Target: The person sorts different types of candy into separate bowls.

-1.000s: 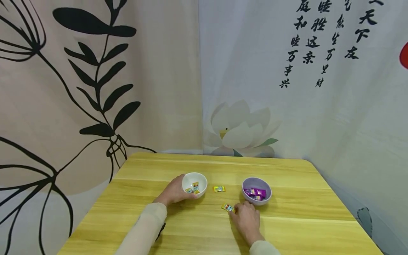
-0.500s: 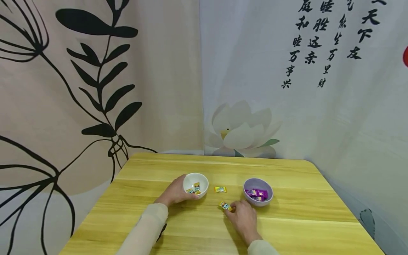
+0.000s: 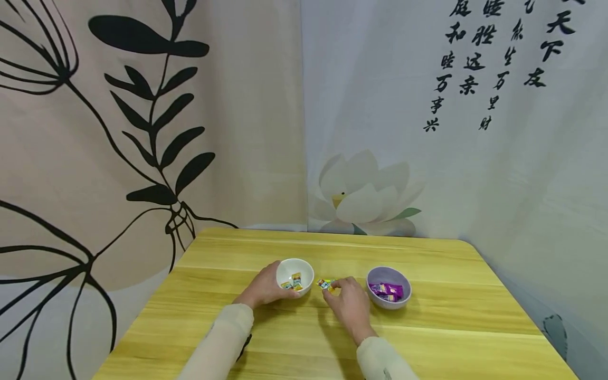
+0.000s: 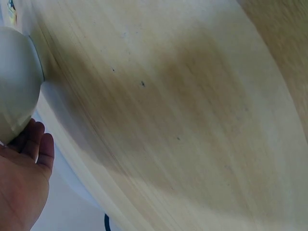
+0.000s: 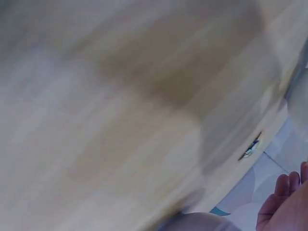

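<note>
My left hand (image 3: 267,286) grips the side of a small white bowl (image 3: 284,268), its thumb along the near side. Two yellow wrapped candies (image 3: 296,281) lie inside the bowl. In the left wrist view, curled fingers (image 4: 33,139) touch the bowl's wall (image 4: 19,72). Between thumb and fingers, my right hand (image 3: 351,307) pinches a yellow wrapped candy (image 3: 324,285), just right of the white bowl. Another yellow candy (image 5: 251,147) lies on the table, mostly covered by the pinched one in the head view.
To the right of my right hand stands a light purple bowl (image 3: 380,273) with several purple wrapped candies (image 3: 387,290). Both bowls rest on a wooden table (image 3: 285,338). Behind it hang printed curtains (image 3: 256,132) with plants, a flower and writing.
The right hand has lifted the pinched candy off the table beside the purple bowl and carried it left and away from me, toward the white bowl. The left hand stays on its bowl.
</note>
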Demonstrator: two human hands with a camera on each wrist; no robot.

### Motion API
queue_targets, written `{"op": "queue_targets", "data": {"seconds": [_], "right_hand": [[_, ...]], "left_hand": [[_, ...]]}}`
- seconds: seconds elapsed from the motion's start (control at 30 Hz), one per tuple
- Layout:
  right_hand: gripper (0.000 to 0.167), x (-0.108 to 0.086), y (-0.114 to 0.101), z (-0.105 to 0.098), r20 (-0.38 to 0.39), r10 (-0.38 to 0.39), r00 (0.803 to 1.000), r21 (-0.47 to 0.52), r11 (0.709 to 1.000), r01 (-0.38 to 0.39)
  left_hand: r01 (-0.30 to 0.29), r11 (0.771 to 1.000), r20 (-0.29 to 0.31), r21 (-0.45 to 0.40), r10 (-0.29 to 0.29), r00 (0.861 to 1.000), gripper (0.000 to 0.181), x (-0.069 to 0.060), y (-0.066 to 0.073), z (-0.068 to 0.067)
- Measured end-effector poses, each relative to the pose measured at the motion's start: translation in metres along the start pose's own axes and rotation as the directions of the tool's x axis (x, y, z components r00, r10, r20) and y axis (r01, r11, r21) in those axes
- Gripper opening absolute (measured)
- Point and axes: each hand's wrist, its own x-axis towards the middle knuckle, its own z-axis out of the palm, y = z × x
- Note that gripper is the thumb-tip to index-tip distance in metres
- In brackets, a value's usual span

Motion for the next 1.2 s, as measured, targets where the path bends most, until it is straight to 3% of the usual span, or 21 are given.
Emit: {"op": "queue_targets", "data": {"seconds": [0.27, 0.63, 0.9, 1.07, 1.2], "right_hand": [[0.028, 0.016, -0.020, 0.002, 0.011, -0.032, 0.999, 0.020, 0.999, 0.032], [0.035, 0.030, -0.045, 0.014, 0.003, -0.117, 0.993, 0.059, 0.991, 0.116], [0.034, 0.043, -0.029, 0.006, -0.026, -0.066, 0.997, 0.050, 0.996, 0.067], [0.037, 0.046, -0.012, 0.003, 0.038, -0.003, 0.999, 0.064, 0.998, 0.000], [0.039, 0.046, 0.003, 0.009, 0.086, -0.010, 0.996, 0.091, 0.996, 0.002]], "left_hand": [[-0.010, 1.000, 0.015, -0.019, 0.010, 1.000, 0.091, 0.003, -0.003, 0.000], [-0.011, 1.000, 0.034, -0.013, 0.011, 0.999, 0.086, -0.001, 0.004, 0.004], [0.018, 1.000, 0.011, -0.008, -0.018, 1.000, 0.092, -0.001, 0.005, 0.003], [0.028, 1.000, 0.006, -0.005, -0.028, 1.000, 0.095, -0.001, 0.003, 0.001], [0.037, 0.999, 0.000, 0.009, -0.037, 0.999, 0.097, -0.001, 0.003, -0.001]]}}
